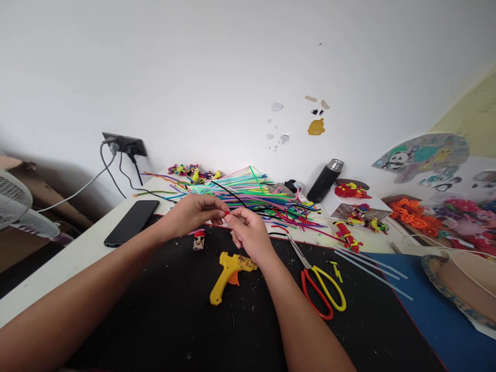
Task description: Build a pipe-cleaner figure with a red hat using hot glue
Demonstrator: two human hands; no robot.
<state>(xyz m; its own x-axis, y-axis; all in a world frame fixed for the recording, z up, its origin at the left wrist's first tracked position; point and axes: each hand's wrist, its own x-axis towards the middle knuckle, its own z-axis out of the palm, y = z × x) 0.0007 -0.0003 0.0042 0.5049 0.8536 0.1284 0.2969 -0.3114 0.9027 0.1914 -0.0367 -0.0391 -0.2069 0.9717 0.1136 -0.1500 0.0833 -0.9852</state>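
My left hand (197, 213) and my right hand (250, 230) meet above the back edge of the black mat (155, 310). Both pinch a small red piece (227, 212) between their fingertips; most of it is hidden, so its exact kind is unclear. Just below my right hand lies a yellow hot glue gun (230, 268) with an orange trigger. A small doll head (199, 240) with a red top and a drawn face sits below my left hand. Scissors (315, 279) with one red and one yellow handle lie to the right, blades partly apart.
Behind my hands is a heap of colourful pipe cleaners (236, 188). A phone (132, 222) lies at left. A black flask (326, 180), finished pipe-cleaner figures (347, 237), clear glue sticks (372, 268) and a round basket (442, 279) stand or lie at right. A fan (14, 199) is far left.
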